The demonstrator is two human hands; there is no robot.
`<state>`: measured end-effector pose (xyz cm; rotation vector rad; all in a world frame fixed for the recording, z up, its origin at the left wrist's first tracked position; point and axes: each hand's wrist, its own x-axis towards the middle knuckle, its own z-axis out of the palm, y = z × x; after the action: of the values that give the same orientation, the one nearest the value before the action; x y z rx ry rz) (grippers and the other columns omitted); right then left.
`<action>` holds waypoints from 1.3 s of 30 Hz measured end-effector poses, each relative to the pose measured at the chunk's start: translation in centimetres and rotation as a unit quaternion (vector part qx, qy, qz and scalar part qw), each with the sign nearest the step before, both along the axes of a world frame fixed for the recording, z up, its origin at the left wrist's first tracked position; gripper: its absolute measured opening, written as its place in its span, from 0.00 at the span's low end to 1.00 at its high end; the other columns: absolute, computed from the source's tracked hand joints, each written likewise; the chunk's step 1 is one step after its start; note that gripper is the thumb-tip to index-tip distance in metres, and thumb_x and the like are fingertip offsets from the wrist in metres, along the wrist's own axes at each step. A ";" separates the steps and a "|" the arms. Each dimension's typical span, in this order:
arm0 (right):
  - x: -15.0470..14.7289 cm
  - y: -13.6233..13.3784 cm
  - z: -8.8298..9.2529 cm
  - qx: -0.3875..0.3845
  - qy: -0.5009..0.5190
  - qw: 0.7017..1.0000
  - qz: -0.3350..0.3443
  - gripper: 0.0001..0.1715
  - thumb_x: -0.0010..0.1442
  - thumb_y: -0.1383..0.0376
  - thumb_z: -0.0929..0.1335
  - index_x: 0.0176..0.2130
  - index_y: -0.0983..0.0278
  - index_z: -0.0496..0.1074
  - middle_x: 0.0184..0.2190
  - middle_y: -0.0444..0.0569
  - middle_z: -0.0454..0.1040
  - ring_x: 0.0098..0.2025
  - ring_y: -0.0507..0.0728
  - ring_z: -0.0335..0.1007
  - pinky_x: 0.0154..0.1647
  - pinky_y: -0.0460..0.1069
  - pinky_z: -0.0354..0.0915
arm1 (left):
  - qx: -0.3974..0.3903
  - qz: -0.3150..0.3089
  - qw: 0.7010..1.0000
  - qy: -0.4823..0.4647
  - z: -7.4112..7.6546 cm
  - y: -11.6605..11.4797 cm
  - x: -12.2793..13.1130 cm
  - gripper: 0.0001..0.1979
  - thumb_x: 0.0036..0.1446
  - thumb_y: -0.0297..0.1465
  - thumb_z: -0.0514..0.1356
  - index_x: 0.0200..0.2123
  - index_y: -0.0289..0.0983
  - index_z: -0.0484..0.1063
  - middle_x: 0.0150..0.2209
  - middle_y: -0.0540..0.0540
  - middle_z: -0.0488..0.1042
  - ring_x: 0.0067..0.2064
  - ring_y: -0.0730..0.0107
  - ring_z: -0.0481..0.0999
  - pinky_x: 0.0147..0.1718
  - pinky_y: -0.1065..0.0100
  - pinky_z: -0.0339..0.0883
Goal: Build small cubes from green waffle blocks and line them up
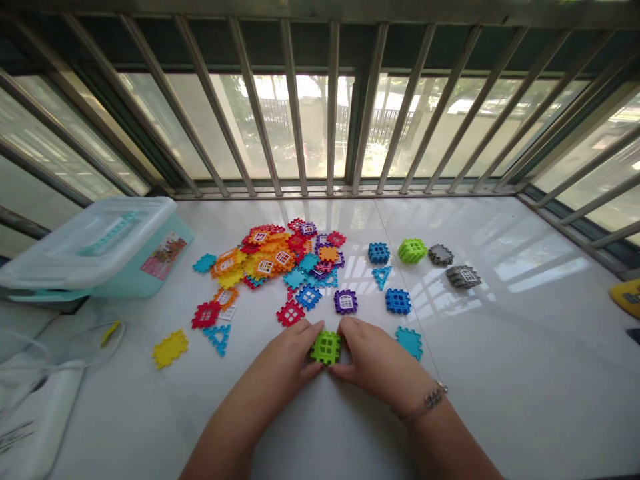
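A stack of square lime-green interlocking building tiles (325,348), with window openings, is held between my two hands just above or on the white surface. The fingers of my left hand (301,350) press its left side. On its right side, the thumb and fingers of my right hand (354,350) are closed in the same way. Beyond my hands lie a purple tile (346,302) with a white window, a red tile (291,313) and a blue tile (309,297). A light-blue tile (409,343) sits right of my right wrist.
A mixed heap of tiles (270,257) spreads at centre-left. Sorted stacks stand right: blue (398,301), green (413,250) and grey (463,276). A lidded teal box (145,253) is at the left; metal window bars (333,107) edge the back. A yellow tile (171,349) lies at front left.
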<state>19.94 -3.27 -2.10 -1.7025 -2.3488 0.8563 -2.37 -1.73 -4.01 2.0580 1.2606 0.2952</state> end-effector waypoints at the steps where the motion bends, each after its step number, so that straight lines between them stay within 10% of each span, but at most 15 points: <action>1: 0.0 0.0 0.1 -0.003 -0.001 1.000 0.000 0.20 0.59 0.59 0.78 0.45 0.62 0.70 0.46 0.54 0.79 0.48 0.64 0.78 0.45 0.52 0.67 | -0.001 -0.001 1.000 -0.002 0.0 0.0 0.0 0.33 0.56 0.27 0.68 0.65 0.46 0.73 0.56 0.41 0.78 0.56 0.52 0.80 0.57 0.56 0.74; 8: -0.4 -0.2 0.3 -0.008 0.024 1.000 -0.007 0.35 0.56 0.59 0.82 0.55 0.63 0.68 0.54 0.57 0.76 0.54 0.67 0.77 0.50 0.55 0.70 | 0.001 -0.001 1.000 0.004 0.0 0.0 0.2 0.31 0.56 0.26 0.67 0.64 0.46 0.73 0.55 0.41 0.78 0.56 0.52 0.80 0.58 0.55 0.74; 28: 0.2 0.0 1.6 0.006 -0.001 1.000 0.013 0.19 0.58 0.62 0.75 0.46 0.62 0.69 0.45 0.53 0.77 0.45 0.62 0.76 0.42 0.51 0.64 | -0.040 0.004 0.999 0.012 -0.3 0.1 -0.8 0.40 0.58 0.31 0.69 0.72 0.42 0.64 0.56 0.40 0.77 0.48 0.57 0.79 0.53 0.57 0.75; 34: 7.0 2.2 4.5 0.108 -0.005 0.984 -0.142 0.17 0.59 0.57 0.75 0.43 0.60 0.69 0.36 0.47 0.76 0.37 0.58 0.72 0.36 0.50 0.60 | -0.053 0.006 0.998 0.017 0.5 0.5 -0.6 0.37 0.60 0.39 0.68 0.70 0.42 0.66 0.50 0.41 0.78 0.45 0.57 0.78 0.48 0.59 0.74; 39: 12.3 4.5 3.5 0.151 -0.062 0.935 -0.313 0.26 0.59 0.50 0.76 0.48 0.63 0.70 0.38 0.50 0.77 0.38 0.59 0.73 0.37 0.50 0.61 | -0.047 -0.014 0.998 0.045 0.9 0.8 -0.2 0.32 0.63 0.39 0.65 0.69 0.40 0.68 0.49 0.41 0.77 0.46 0.56 0.78 0.49 0.59 0.73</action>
<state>32.28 1.22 1.43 -2.1964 -1.6833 0.2646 -2.55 -0.96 -3.06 2.0272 1.2739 0.1285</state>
